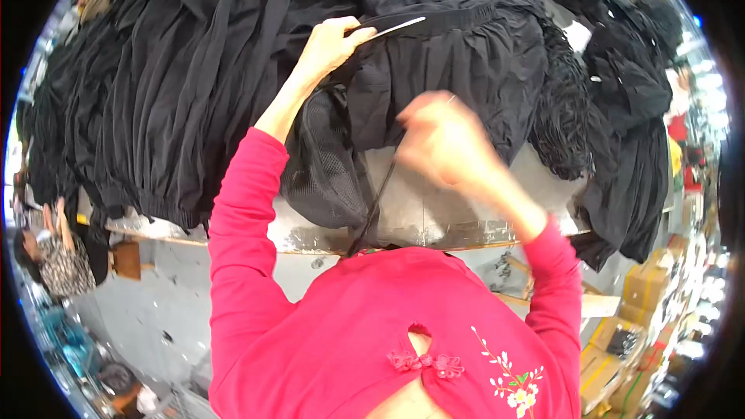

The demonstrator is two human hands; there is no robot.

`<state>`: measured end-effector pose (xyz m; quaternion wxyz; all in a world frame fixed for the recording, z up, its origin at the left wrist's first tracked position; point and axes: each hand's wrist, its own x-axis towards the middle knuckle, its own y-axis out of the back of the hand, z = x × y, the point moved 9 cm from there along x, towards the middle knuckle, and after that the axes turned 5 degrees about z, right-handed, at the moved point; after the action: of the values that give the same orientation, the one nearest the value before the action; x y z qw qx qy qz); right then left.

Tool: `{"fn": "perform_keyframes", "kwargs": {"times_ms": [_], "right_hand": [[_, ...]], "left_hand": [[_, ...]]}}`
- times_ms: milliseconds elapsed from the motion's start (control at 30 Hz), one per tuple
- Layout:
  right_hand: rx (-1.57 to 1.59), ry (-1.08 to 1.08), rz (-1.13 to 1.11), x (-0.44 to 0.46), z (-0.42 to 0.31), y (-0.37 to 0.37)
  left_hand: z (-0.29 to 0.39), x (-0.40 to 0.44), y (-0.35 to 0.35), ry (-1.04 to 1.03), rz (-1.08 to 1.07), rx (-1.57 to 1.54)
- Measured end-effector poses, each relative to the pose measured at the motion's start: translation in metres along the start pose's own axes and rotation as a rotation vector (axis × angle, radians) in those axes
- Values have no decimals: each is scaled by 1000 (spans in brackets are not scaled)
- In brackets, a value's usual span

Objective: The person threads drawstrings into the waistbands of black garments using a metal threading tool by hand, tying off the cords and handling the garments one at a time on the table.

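My left hand (332,45) is closed at the waistband of a black garment (450,54) on the table. From its fingers a thin, pale, pointed tool (402,27) sticks out to the right over the gathered waistband; its kind is hard to tell. Lower and to the right, my right hand (444,138) is blurred by motion, fingers curled in front of the garment. A thin black cord (382,194) runs from near this hand down to the table's front edge. Whether the hand holds it cannot be made out.
Large heaps of black garments (163,85) cover the left and back. A black mesh piece (326,163) lies at the table's (419,213) front. Bundled black cords (566,120) hang to the right. A person (66,260) is at the far left; cardboard boxes (644,287) stand at the right.
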<state>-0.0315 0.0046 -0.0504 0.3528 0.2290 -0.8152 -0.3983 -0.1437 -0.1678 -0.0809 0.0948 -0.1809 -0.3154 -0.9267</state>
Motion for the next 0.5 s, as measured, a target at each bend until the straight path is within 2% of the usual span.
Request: {"fn": "perform_keyframes", "kwargs": {"times_ms": [33,67,100,133,200,367,400,433,467,500], "right_hand": [[255,48,-320,-18,-46,-46],[331,174,-438,-52,-65,-101],[175,285,-451,-76,-82,-128],[150,311,-467,-82,-84,-153],[-44,290,-228,-71,-64,-185],[-166,77,-158,-28,-50,-203],[-197,55,-116,-18,-47,-209],[-129,75,-49,3,-43,-208],[-85,67,-14,9,-42,-220],[-58,50,24,9,-32,-224]], "left_hand": [[0,-4,1,28,5,2],[3,-8,-1,50,-31,-9],[5,-8,-3,63,-62,-15],[9,-9,-2,30,-51,3],[1,-8,-8,20,-95,-43],[-4,-1,-8,89,-130,-121],[-6,1,-4,58,-84,-112],[-1,6,-13,5,-78,-131],[4,5,-13,91,-133,-57],[6,6,-15,65,-143,-29]]}}
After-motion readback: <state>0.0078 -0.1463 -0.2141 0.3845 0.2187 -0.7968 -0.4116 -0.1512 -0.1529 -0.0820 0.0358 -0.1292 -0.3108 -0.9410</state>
